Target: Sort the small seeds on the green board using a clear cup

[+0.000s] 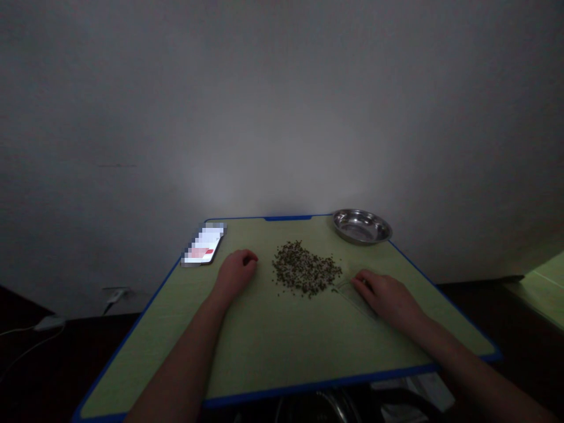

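Observation:
A loose spread of small dark brown and greenish grains (pixel 304 269), like seeds or dried buds, lies in the middle of the pale green table. To its left, my left hand (pixel 238 273) rests on the tabletop with its fingers curled in. No object shows in it, and it is apart from the grains. On the right side, my right hand (pixel 390 296) pinches the edge of a clear, see-through plastic piece (pixel 355 298). That piece lies low over the table, and its left end reaches the edge of the grains. Its exact kind is hard to make out.
A shallow steel bowl (pixel 361 228) stands at the table's back right corner. At the left edge lies a phone (pixel 205 244) with a lit screen. The table (pixel 273 346) has a blue rim, and a grey wall (pixel 273 117) rises behind it.

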Available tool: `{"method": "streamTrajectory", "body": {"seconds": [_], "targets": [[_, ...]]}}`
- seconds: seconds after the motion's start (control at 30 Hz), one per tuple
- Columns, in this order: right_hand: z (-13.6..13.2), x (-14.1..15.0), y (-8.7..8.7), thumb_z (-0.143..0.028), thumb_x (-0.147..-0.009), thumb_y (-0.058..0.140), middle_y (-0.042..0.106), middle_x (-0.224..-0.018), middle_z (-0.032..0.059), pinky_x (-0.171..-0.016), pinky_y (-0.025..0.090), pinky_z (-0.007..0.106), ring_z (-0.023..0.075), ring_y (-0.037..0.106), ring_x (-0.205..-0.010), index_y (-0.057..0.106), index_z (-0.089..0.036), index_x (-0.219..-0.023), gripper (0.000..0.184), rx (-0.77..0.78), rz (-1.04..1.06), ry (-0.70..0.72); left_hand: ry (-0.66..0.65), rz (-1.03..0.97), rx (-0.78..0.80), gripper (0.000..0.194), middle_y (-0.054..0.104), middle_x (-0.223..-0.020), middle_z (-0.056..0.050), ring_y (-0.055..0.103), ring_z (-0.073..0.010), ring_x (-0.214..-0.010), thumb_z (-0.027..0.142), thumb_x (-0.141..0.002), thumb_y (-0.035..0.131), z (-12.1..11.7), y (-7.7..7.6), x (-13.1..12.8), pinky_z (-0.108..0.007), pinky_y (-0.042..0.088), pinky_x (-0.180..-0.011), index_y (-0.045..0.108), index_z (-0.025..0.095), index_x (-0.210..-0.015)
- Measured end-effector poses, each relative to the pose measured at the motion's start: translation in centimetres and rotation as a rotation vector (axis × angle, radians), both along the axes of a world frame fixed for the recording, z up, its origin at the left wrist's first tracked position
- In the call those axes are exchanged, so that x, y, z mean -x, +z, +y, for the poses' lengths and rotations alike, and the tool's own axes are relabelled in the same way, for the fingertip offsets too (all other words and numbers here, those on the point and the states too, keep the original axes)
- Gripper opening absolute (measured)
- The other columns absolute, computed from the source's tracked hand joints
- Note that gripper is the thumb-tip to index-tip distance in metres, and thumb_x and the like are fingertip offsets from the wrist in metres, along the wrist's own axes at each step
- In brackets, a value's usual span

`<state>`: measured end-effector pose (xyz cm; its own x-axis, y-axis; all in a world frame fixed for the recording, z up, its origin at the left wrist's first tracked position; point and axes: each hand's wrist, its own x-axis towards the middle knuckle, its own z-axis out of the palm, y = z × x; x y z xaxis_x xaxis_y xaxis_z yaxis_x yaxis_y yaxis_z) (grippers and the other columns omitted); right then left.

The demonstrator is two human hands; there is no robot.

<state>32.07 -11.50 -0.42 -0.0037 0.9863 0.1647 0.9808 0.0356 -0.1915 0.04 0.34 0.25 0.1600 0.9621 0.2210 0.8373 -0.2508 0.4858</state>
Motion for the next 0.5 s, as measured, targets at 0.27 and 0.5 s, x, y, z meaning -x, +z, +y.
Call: {"method": "streamTrajectory", "body": {"seconds": [0.27,0.5], "targets": [[0.0,1.1,0.4,-0.039,-0.092,0.036,0.068,-0.073,0.0053,-0.058,0.035,0.028,0.0206,0.063,-0.067,0.06,-0.021,-0.083,0.032,0.016,-0.011,0.011,0.0,-0.018,-0.001,0.024,0.067,-0.086,-0.007,0.059,-0.019,-0.081,0.022,-0.072,0.044,0.0,0.0,0.0,-0.029,0.043,-0.073,0.065,0.017,-0.082],[0.2,1.2,-0.2,-0.039,-0.093,0.035,0.07,-0.076,0.0054,-0.06,0.037,0.028,0.0212,0.064,-0.069,0.061,-0.021,-0.086,0.032,-0.004,-0.03,0.036,-0.004,-0.022,0.002,0.024,0.067,-0.086,-0.007,0.059,-0.019,-0.082,0.022,-0.072,0.045,0.0,-0.1,0.1,-0.03,0.044,-0.074,0.065,0.016,-0.082]]}}
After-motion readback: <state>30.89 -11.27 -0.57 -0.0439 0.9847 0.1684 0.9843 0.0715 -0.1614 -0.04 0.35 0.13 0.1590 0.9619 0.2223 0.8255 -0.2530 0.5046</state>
